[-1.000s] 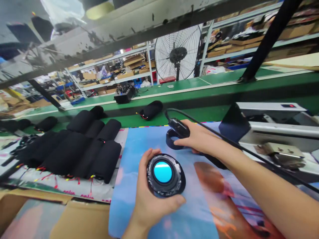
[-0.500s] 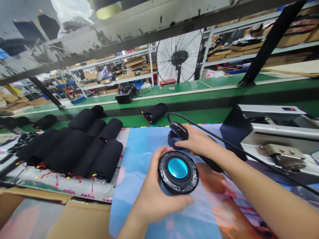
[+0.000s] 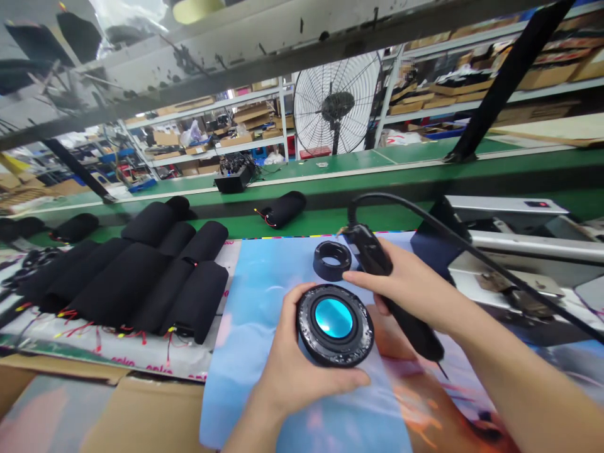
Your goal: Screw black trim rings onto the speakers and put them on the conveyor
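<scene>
My left hand (image 3: 302,365) is wrapped around the side of a round black speaker (image 3: 361,321), its shiny blue centre facing up. Closed around a black corded electric screwdriver (image 3: 413,327) is my right hand (image 3: 401,277). The tool's cable leaves its upper end and its thin bit points down to the right, touching nothing I can make out. A black plastic ring (image 3: 325,270) lies on the blue printed mat (image 3: 250,296), just beyond the speaker and close to my right thumb.
Several black fabric-covered cylinders (image 3: 127,283) with red and yellow wires lie at left. Another cylinder (image 3: 285,209) rests on the green bench. A metal machine (image 3: 509,242) stands at right, and the screwdriver's cable (image 3: 434,220) arches across. Cardboard (image 3: 146,415) is at front left.
My right hand has drawn away from the ring, tilting the screwdriver more upright, and the ring now shows whole. My left hand holds the speaker much as before.
</scene>
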